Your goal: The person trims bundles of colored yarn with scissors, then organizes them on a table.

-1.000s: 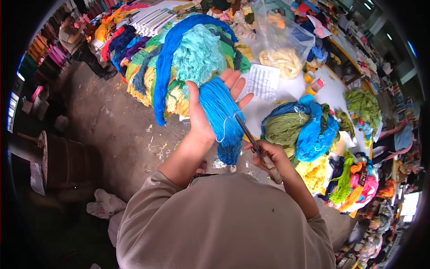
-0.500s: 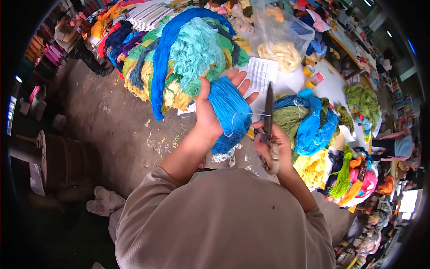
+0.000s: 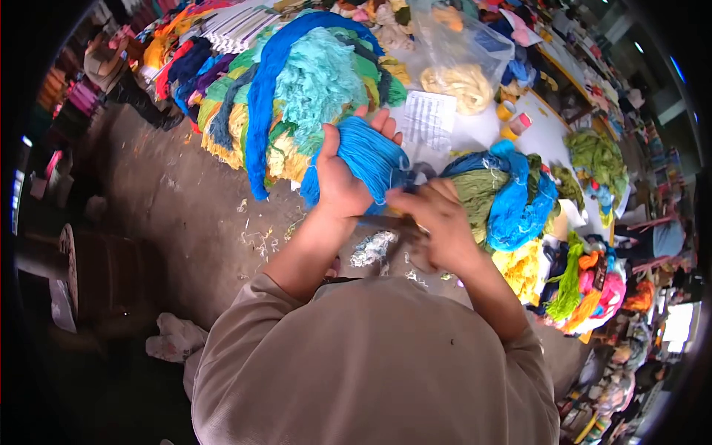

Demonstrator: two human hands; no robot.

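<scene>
A skein of bright blue yarn (image 3: 371, 154) lies across my left hand (image 3: 343, 184), which cradles it with the thumb raised and the fingertips showing beyond the far side. Part of the skein hangs down left of the wrist. My right hand (image 3: 446, 226) is closed around a pair of scissors (image 3: 389, 222), smeared by motion, with the blades pointing left beneath the skein. The right fingertips come right up to the skein's lower right end, where they too are blurred.
A big heap of yarn with teal hanks (image 3: 319, 81) is ahead. A written sheet (image 3: 430, 119), thread cones (image 3: 506, 111) and a plastic bag (image 3: 467, 55) lie on the white table. Blue and olive hanks (image 3: 512, 215) are at right. A person (image 3: 111, 70) stands far left.
The scissors have swung from pointing up to pointing left, below the skein. My right hand has moved left to the yarn's end. The left hand and skein have shifted slightly left and turned.
</scene>
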